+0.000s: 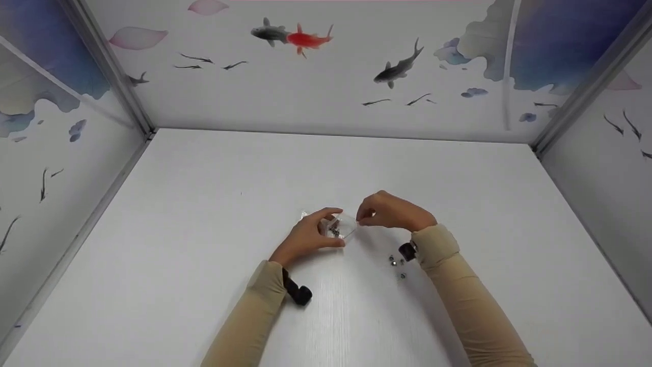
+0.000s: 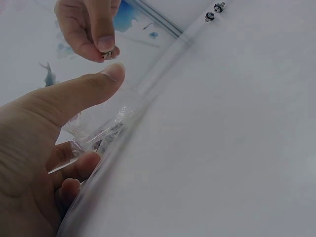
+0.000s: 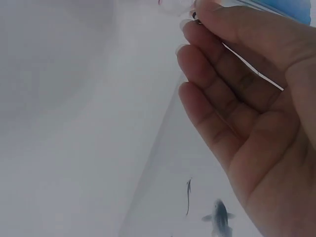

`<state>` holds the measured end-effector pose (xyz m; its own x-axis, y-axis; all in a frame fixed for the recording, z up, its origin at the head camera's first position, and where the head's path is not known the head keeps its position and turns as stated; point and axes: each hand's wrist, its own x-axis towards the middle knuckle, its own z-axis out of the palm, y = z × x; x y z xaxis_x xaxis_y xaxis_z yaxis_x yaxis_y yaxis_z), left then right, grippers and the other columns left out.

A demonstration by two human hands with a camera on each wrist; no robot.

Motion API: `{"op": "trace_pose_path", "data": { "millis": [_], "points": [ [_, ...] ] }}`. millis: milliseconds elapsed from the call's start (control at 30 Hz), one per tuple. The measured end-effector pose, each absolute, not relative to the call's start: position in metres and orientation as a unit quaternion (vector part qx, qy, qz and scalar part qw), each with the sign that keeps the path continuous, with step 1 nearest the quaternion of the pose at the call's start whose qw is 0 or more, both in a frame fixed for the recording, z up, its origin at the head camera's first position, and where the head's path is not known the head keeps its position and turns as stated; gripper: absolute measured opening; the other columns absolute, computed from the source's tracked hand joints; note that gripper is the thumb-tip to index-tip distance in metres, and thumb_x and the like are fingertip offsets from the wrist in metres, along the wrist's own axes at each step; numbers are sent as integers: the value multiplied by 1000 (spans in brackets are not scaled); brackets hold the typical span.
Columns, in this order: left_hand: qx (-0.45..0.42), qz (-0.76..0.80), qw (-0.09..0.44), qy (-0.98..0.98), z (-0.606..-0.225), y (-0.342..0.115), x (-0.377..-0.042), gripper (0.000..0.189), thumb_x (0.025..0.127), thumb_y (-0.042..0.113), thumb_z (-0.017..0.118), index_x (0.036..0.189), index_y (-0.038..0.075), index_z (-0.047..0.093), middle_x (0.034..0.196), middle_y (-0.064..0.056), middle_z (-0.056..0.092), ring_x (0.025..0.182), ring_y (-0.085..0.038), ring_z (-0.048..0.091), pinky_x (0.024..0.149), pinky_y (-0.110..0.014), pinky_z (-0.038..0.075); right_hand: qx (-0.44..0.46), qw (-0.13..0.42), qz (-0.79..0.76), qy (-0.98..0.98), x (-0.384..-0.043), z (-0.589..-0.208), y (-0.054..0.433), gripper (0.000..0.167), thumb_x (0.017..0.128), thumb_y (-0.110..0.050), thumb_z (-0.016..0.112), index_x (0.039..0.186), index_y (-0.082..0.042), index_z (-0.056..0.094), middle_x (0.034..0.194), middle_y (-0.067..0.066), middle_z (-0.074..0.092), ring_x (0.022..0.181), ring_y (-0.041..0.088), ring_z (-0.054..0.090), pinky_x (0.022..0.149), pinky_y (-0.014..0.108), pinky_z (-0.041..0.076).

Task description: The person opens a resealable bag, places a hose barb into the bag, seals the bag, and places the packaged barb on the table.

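My left hand (image 1: 304, 235) holds a clear plastic bag (image 1: 348, 223) with its mouth spread, thumb on the near side and fingers curled behind. Several small metal screws (image 1: 334, 231) lie inside the bag. Just right of the bag's mouth is my right hand (image 1: 391, 210). Between its thumb and forefinger it pinches a small metal screw (image 2: 107, 55), largely covered by the fingertips. In the right wrist view only a dark bit of that screw (image 3: 196, 18) shows, while the other fingers are loosely bent.
Several loose screws (image 1: 394, 262) lie on the white table (image 1: 204, 204), below the right wrist. Two of these screws (image 2: 210, 17) also show in the left wrist view, with dark rings. Printed panels (image 1: 326, 97) with fish wall the table at the back and sides.
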<state>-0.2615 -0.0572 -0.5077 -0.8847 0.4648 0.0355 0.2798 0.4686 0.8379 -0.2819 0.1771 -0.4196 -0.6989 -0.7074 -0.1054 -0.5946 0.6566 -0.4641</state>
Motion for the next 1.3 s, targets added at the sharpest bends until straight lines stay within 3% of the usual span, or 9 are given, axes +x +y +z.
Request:
{"op": "trace_pose_path", "data": {
  "millis": [300, 533, 1000, 1300],
  "points": [
    [218, 465, 102, 852, -506, -58, -261, 74, 75, 42, 81, 140, 30, 48, 127, 1, 57, 80, -13, 51, 72, -30, 42, -400, 119, -202, 886, -286, -426, 161, 13, 89, -6, 66, 99, -3, 74, 96, 7, 73, 87, 17, 66, 80, 32, 54],
    [217, 470, 100, 850, -506, -58, -260, 72, 75, 40, 81, 139, 32, 49, 126, 2, 58, 80, -13, 50, 74, -30, 41, -366, 136, -188, 901, -283, -424, 156, 15, 90, -10, 66, 102, -7, 75, 100, 4, 72, 94, 18, 62, 89, 37, 49],
    [215, 460, 97, 856, -505, -57, -260, 73, 74, 41, 81, 139, 30, 49, 127, 3, 58, 79, -13, 49, 74, -30, 40, -352, 163, -187, 903, -279, -419, 165, 15, 88, -8, 68, 101, -4, 74, 98, 5, 72, 88, 16, 64, 81, 33, 53],
    [211, 461, 94, 857, -506, -58, -260, 73, 73, 41, 82, 138, 32, 50, 126, 5, 58, 81, -13, 50, 73, -30, 40, -327, 197, -176, 907, -269, -419, 187, 15, 86, -12, 71, 101, -8, 75, 95, -1, 70, 85, 12, 60, 78, 32, 52]
  ]
}}
